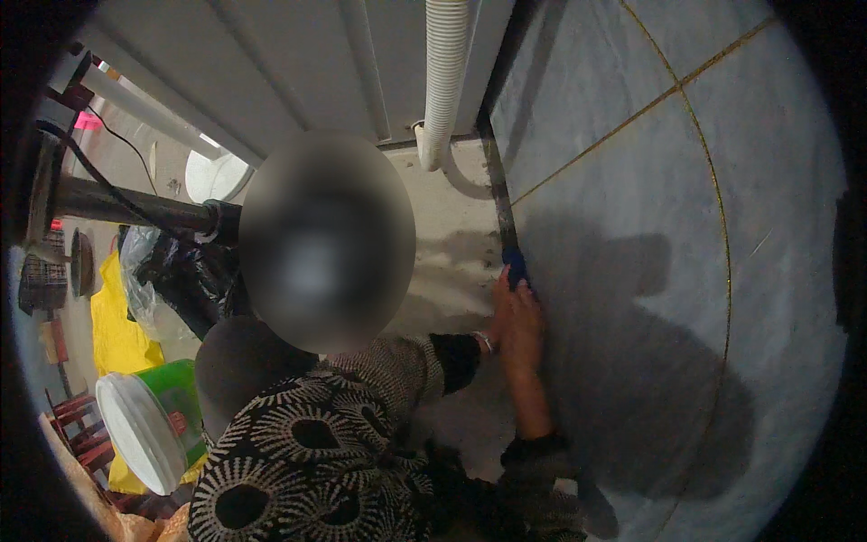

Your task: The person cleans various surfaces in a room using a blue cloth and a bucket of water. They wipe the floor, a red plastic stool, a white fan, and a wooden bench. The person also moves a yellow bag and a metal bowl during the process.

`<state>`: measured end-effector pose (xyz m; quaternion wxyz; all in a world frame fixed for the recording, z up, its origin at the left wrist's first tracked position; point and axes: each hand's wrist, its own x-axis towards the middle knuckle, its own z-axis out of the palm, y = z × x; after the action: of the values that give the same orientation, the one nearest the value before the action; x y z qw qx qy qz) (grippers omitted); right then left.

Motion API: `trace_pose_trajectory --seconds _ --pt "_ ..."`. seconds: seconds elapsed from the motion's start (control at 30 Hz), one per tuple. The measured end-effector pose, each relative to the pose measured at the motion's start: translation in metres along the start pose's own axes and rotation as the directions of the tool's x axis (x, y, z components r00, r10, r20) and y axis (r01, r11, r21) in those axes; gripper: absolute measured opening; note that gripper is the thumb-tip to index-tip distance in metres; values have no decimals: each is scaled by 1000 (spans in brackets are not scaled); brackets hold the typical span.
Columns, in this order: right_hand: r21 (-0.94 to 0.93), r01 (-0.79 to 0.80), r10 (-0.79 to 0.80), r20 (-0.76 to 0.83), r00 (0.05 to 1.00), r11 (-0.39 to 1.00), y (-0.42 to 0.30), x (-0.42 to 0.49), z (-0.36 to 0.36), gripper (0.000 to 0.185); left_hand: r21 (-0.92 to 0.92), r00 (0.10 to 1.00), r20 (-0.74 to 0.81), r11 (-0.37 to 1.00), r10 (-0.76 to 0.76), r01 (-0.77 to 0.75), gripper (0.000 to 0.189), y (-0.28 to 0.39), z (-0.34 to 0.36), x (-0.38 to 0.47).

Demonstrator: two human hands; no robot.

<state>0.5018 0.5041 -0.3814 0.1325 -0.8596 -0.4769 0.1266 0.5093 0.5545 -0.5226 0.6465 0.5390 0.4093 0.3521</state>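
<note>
My right hand [523, 332] reaches up from the bottom, its fingers on a dark blue cloth [515, 265]. The bunched cloth lies against the narrow dark strip [501, 196] along the foot of a grey tiled surface [609, 183]. From the left comes my left hand [499, 308], with a bracelet at its wrist. It is close beside the right hand and partly covered by it. Its fingertips reach the lower edge of the cloth, but its grip is hidden. Both sleeves end in black cuffs.
A white corrugated hose [443, 74] runs down to the beige floor [454, 203] by grey panels [284, 61]. A blurred oval hides the middle. At left are a white-lidded green bucket [145, 430], a black plastic bag [196, 281], yellow material [122, 318] and a dark pole [135, 203].
</note>
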Motion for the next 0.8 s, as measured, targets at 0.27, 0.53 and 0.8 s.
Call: trace_pose_trajectory --seconds 0.27,0.53,0.8 --pt "513 4 37 -68 997 859 32 26 14 43 -684 936 282 640 -211 351 48 108 -17 79" --pt "933 -37 243 -55 969 358 29 5 5 50 -68 945 31 944 324 -322 43 171 15 18" --pt "906 -77 289 -52 956 417 0 -26 -23 47 -8 656 -102 659 748 -753 39 293 2 83"
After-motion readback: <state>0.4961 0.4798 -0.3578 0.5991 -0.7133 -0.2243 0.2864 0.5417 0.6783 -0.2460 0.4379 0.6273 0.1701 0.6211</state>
